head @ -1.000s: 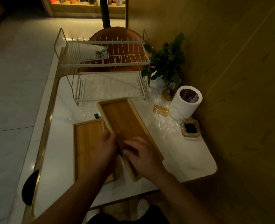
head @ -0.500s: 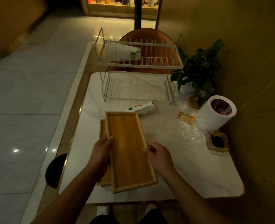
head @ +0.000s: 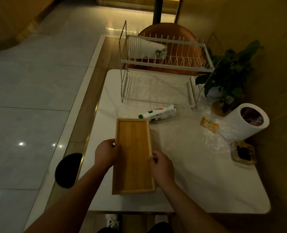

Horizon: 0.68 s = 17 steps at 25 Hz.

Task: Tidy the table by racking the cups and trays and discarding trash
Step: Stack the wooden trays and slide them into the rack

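Note:
A long wooden tray (head: 133, 153) lies lengthwise on the white table (head: 198, 182), stacked squarely over a second tray that it hides. My left hand (head: 106, 153) grips its left rim and my right hand (head: 161, 165) pinches its right rim. A white two-tier wire rack (head: 164, 68) stands at the far end, with a stack of white paper cups (head: 144, 48) lying on its top tier. A white plastic bottle (head: 157, 113) lies on its side just beyond the tray. A yellow wrapper (head: 208, 126) and clear plastic film (head: 216, 137) lie to the right.
A white bin (head: 247, 121) with a dark liner stands at the right edge, an amber ashtray (head: 243, 153) in front of it. A potted plant (head: 228, 73) sits by the wall. A brown chair (head: 166, 33) is behind the rack and a black stool (head: 68, 170) at the left.
The upper tray was swung from a slant to straight and now sits squarely over the lower tray, which no longer shows. The view shifted left, revealing the bottle.

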Available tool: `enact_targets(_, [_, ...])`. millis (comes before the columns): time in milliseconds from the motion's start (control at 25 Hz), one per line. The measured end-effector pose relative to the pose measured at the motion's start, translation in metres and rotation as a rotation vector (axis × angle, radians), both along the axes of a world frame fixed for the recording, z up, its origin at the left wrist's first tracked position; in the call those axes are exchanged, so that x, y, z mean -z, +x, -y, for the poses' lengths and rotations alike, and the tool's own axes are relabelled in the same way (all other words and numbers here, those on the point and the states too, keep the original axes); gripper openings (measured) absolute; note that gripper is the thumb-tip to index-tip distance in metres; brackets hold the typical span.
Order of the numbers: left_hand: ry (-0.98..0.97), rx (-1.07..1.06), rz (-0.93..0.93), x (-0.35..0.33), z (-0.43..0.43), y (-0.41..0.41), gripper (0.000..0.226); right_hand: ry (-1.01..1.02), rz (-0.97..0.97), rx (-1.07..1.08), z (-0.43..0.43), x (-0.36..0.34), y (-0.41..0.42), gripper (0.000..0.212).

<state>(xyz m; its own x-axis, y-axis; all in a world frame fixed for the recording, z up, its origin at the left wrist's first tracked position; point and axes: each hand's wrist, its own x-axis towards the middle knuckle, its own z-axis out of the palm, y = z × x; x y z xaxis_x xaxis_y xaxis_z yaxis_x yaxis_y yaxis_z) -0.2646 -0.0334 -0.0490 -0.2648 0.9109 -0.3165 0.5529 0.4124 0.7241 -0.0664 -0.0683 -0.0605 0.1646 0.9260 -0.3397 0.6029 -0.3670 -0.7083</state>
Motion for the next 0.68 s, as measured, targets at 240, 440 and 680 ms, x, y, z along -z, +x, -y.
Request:
enact_targets(240, [-0.007, 0.109, -0.153, 0.014, -0.011, 0.001, 0.024, 0.062, 0.073, 0.031, 0.003, 0.008, -0.003, 0.027])
enact_targets(440, [-0.043, 0.112, -0.233, 0.021, -0.015, 0.002, 0.029, 0.087, 0.126, 0.012, -0.005, 0.008, -0.003, 0.018])
enact_targets(680, [-0.05, 0.087, -0.231, 0.029, -0.015, 0.003, 0.032, 0.077, 0.145, -0.006, -0.004, 0.011, -0.004, 0.018])
